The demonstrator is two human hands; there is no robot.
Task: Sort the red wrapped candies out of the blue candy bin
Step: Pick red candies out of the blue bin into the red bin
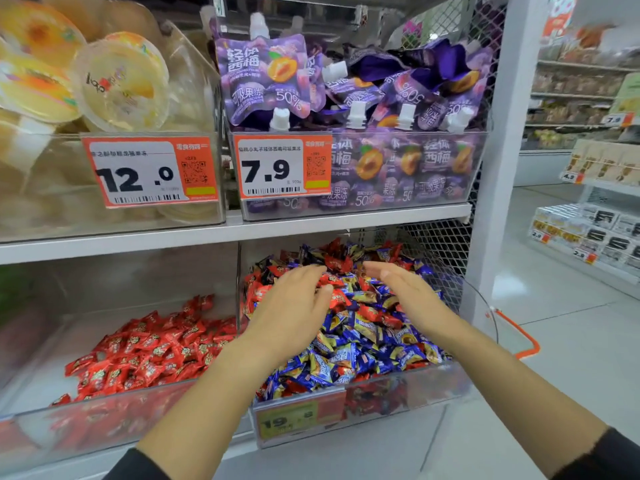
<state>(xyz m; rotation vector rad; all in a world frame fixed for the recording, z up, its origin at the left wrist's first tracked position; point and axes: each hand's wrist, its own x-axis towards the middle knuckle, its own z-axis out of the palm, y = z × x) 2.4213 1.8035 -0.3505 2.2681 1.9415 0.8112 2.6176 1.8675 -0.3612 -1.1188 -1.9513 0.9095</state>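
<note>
A clear bin (pixel 398 393) on the lower shelf holds a heap of blue wrapped candies (pixel 360 355) mixed with red wrapped candies (pixel 337 270). Both my hands hover over the middle of that heap. My left hand (pixel 294 303) is palm down, its fingers reaching toward a red candy (pixel 332 280) at their tips; whether they touch it I cannot tell. My right hand (pixel 401 289) is turned on edge with straight fingers and holds nothing. The clear bin to the left (pixel 104 420) holds only red candies (pixel 152 348).
The shelf above carries a bin of purple jelly pouches (pixel 346 98) and a bin of jelly cups (pixel 104 81), with orange price tags on their fronts. A white upright post (pixel 491 168) stands to the right, an orange basket handle (pixel 523 337) beyond it, and an aisle floor.
</note>
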